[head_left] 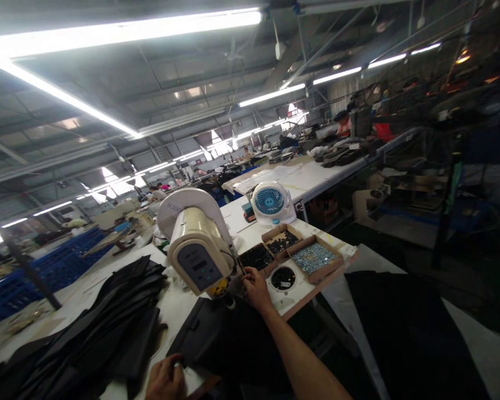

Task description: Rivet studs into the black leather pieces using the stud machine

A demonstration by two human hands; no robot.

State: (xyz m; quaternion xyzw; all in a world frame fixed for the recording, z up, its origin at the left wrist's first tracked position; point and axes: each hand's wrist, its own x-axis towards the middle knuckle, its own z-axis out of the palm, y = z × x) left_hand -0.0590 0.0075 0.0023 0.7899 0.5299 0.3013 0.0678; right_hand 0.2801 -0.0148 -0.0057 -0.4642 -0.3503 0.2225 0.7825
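Note:
A cream snap-fastening machine (200, 250) with a small display panel stands on the white table. Black fabric (229, 339) lies under its head, hanging toward me over the table's front edge. At the fabric's lower left corner, my left hand (166, 379) is closed with its fingers curled at the edge. My right hand (256, 290) is beside the machine's working end, its fingers pinched together; whatever is between them is too small to make out. Just right of that hand sits a round dish (283, 278) of dark small parts.
Cardboard trays hold silvery fasteners (312, 257) and dark small parts (256, 256). Behind them stands a white fan (270, 203) with blue blades. A heap of black fabric pieces (95, 328) covers the left side. More black cloth (412, 333) lies at the right.

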